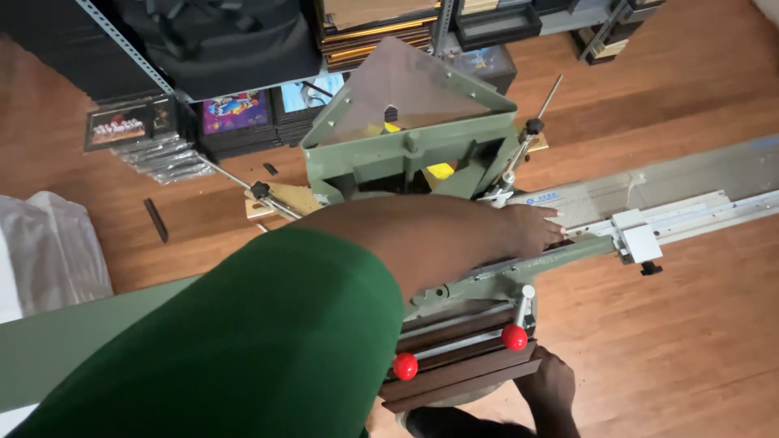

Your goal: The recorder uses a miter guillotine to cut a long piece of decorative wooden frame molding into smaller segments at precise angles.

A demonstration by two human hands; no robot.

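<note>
A green mitre-cutting machine (406,154) with a clear angled guard (406,85) stands on the wooden floor. My left arm, in a green sleeve, reaches across it. My left hand (531,227) lies flat on the machine's bed by the fence, fingers stretched toward the long measuring rail (698,211). Dark brown moulding strips (462,369) lie across the machine's near side, below two red knobs (514,337). My right hand (552,385) grips the right end of these strips, with its fingers curled out of sight beneath them.
A white sliding stop (641,241) sits on the rail. Shelves at the back hold stacked picture frames (235,113) and gold mouldings (377,36). A white plastic bag (49,251) lies at the left. A grey-green board (57,349) runs along the lower left.
</note>
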